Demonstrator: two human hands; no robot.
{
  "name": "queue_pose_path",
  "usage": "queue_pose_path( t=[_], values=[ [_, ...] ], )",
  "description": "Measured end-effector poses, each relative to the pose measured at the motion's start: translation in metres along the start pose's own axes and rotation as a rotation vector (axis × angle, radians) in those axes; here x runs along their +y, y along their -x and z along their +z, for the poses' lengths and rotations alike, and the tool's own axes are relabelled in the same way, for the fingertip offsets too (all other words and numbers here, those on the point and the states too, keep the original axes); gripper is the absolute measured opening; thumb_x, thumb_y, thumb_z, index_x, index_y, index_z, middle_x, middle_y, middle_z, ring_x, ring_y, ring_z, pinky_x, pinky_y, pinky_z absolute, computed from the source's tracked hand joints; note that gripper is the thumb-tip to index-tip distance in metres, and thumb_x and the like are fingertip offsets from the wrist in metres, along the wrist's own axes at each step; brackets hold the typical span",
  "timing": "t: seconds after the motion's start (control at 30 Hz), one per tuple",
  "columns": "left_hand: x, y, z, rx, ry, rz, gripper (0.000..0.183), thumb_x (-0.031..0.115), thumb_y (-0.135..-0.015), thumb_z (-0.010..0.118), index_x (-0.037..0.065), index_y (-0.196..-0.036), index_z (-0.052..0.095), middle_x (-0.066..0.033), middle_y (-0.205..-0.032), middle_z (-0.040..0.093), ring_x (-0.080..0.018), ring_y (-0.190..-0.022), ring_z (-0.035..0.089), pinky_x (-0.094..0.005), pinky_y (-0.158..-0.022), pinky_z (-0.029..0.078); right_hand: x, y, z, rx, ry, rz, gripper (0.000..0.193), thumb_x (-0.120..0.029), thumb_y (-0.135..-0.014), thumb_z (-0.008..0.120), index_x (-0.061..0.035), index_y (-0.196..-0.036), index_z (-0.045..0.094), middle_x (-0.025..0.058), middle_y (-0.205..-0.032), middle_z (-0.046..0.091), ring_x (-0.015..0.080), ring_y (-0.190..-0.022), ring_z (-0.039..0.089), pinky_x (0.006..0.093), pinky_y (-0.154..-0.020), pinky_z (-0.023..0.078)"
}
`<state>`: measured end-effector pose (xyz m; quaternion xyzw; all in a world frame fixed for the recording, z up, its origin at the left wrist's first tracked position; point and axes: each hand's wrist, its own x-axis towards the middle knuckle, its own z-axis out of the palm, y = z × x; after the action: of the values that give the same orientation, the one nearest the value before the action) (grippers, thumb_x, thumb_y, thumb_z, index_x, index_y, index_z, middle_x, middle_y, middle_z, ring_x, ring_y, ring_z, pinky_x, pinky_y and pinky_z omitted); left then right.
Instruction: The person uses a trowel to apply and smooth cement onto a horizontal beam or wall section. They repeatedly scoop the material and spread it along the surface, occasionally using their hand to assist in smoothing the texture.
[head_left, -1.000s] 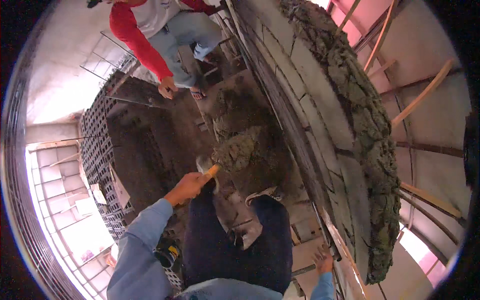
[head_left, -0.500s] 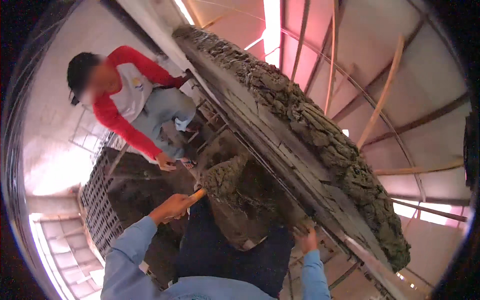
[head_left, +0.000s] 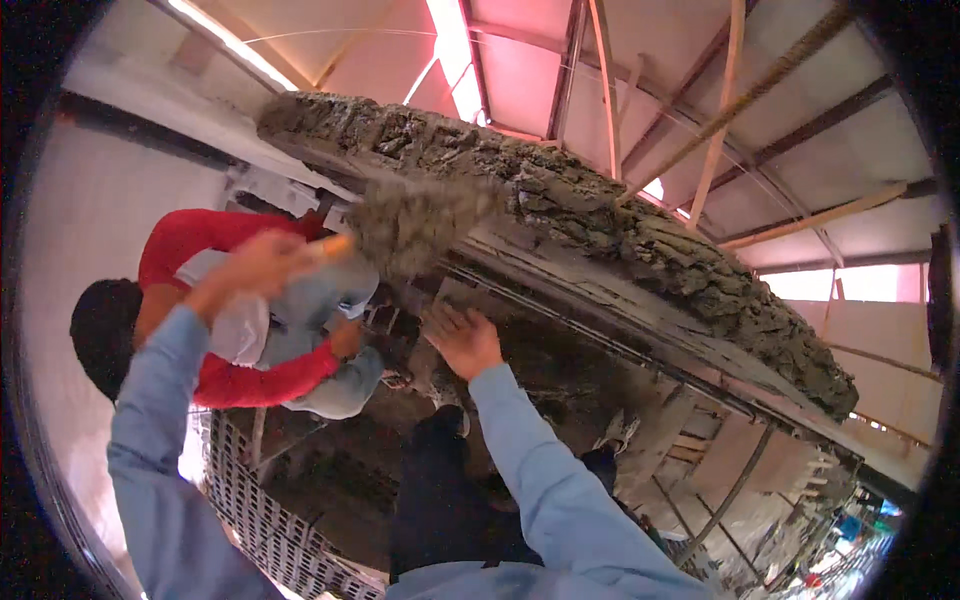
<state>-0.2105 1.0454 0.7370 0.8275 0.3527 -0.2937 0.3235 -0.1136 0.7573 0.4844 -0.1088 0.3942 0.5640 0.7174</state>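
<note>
My left hand [head_left: 265, 265], smeared by motion, grips a short orange handle [head_left: 330, 246] at the left of the picture. At the handle's end rides a heap of wet grey mortar [head_left: 425, 222], also blurred; it covers the blade of what looks like a trowel. The load overlaps the near edge of a long bed of lumpy mortar [head_left: 610, 215] on a raised ledge. Below the load is my right hand [head_left: 465, 342], fingers stretched out and nothing in them. A gap shows between it and the mortar.
A person in a red-sleeved shirt [head_left: 265, 385] crouches at the left, close to my left arm. Perforated grey blocks [head_left: 270, 510] stand at the lower left. Under the ledge runs a dark metal bar [head_left: 590, 340]. Wooden poles [head_left: 715, 130] slant across at the upper right.
My left hand has raised the loaded trowel up and leftward to the ledge. My right hand has left the ledge's lower end and come up beneath the load. The other person has bent lower.
</note>
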Motion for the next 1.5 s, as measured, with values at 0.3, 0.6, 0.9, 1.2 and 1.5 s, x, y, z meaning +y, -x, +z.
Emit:
queue_pose_path(
  t=[0.3,0.6,0.9,1.2,1.5],
  values=[
    [0.023,-0.158,-0.112,0.519,-0.286,0.609,0.042,0.043,-0.091,0.067,0.002,-0.099,0.071,-0.0114,-0.068,0.063,-0.0257,-0.065,0.065,-0.0424,-0.063,0.049,-0.03,-0.086,0.108,-0.147,-0.167,-0.168,0.056,-0.028,-0.109,0.023,0.0118,-0.147,0.031,0.0282,-0.152,0.036,0.0446,-0.143,0.036,0.0579,-0.121,0.028],
    [0.022,-0.178,-0.087,0.82,-0.678,0.651,0.043,0.05,-0.087,0.07,0.009,-0.099,0.067,-0.013,-0.087,0.071,-0.0372,-0.086,0.067,-0.0504,-0.078,0.052,-0.038,-0.109,0.111,-0.14,-0.233,-0.293,0.052,-0.025,-0.108,0.025,0.0094,-0.147,0.032,0.0286,-0.152,0.038,0.0445,-0.141,0.039,0.0598,-0.119,0.032],
    [0.001,-0.153,-0.076,1.035,-0.82,0.791,0.043,0.041,-0.083,0.077,0.01,-0.111,0.069,-0.0127,-0.091,0.071,-0.033,-0.091,0.069,-0.0459,-0.078,0.055,-0.052,-0.123,0.115,-0.167,-0.209,-0.237,0.046,-0.031,-0.106,0.033,0.0013,-0.135,0.05,0.026,-0.137,0.053,0.0456,-0.125,0.052,0.0653,-0.109,0.04],
    [-0.009,-0.084,-0.083,1.06,-0.827,0.632,0.044,0.032,-0.081,0.08,0.008,-0.115,0.068,-0.0103,-0.09,0.069,-0.0322,-0.087,0.067,-0.0444,-0.076,0.054,-0.057,-0.101,0.116,-0.124,-0.181,-0.256,0.047,-0.025,-0.106,0.031,0.0088,-0.138,0.038,0.0285,-0.144,0.045,0.0481,-0.136,0.043,0.0639,-0.117,0.032],
    [0.023,-0.071,-0.061,1.051,-0.896,0.624,0.045,0.029,-0.079,0.081,0.006,-0.114,0.067,-0.0099,-0.088,0.068,-0.0301,-0.081,0.066,-0.0426,-0.076,0.054,-0.06,-0.091,0.118,-0.098,-0.179,-0.236,0.044,-0.024,-0.108,0.027,0.0044,-0.14,0.038,0.027,-0.147,0.043,0.0451,-0.136,0.044,0.0629,-0.116,0.034]
  ],
)
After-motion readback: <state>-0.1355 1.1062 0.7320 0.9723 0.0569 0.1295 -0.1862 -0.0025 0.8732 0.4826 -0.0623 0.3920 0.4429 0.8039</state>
